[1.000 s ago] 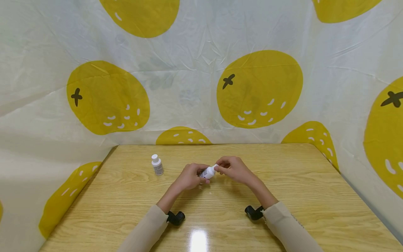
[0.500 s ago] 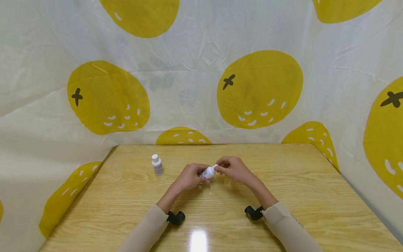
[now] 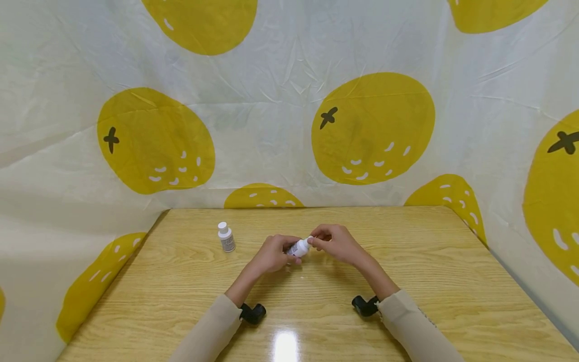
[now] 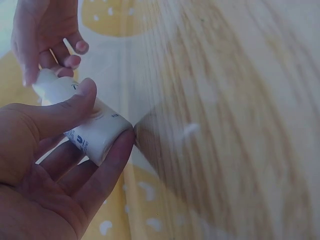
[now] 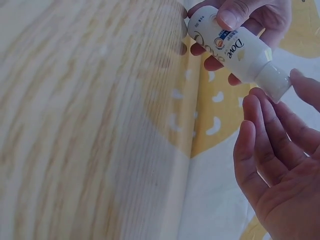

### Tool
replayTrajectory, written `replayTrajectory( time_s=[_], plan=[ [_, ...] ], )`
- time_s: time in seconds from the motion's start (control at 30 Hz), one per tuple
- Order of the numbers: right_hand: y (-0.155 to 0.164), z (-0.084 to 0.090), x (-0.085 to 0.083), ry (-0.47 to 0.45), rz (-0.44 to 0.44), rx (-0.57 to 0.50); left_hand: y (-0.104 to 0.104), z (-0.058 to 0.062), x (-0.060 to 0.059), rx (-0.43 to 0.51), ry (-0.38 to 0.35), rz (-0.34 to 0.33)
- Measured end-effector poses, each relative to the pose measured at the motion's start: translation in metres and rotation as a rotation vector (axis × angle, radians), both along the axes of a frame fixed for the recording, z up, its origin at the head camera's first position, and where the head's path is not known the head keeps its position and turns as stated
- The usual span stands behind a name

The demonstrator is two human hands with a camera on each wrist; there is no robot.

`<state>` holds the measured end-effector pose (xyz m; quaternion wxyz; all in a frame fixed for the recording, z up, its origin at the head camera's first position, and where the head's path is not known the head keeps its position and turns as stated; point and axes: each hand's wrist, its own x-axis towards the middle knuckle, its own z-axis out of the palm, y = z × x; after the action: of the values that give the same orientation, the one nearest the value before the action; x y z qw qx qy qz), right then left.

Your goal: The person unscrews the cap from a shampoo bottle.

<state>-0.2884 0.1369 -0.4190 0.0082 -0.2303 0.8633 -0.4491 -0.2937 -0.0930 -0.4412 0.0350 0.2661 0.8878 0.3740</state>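
Observation:
A small white Dove bottle is held tilted close over the table, its cap pointing toward the right hand. My left hand grips the bottle's body, thumb on one side and fingers curled beneath, as the left wrist view shows. My right hand pinches the white cap between thumb and fingertips; the other fingers are loosely bent. Part of the label is covered by the left thumb. A second white bottle, capped and with a grey printed label, stands upright to the left of the left hand.
The wooden table reaches back to a pale curtain printed with big yellow fruit, which also hangs along both sides. A bright light reflection lies near the front. Black wrist cameras sit at both cuffs.

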Motion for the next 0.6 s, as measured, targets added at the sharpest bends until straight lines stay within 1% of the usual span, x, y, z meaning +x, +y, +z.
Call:
replayTrajectory(
  time_s=[0.43, 0.6],
  plan=[
    [-0.0008, 0.0022, 0.0005, 0.046, 0.023, 0.023, 0.0001, -0.0019, -0.0007, -0.001, 0.002, 0.004],
    [-0.0004, 0.0017, 0.0002, 0.036, 0.01, 0.024, 0.0003, -0.002, -0.001, -0.002, 0.003, 0.009]
  ],
)
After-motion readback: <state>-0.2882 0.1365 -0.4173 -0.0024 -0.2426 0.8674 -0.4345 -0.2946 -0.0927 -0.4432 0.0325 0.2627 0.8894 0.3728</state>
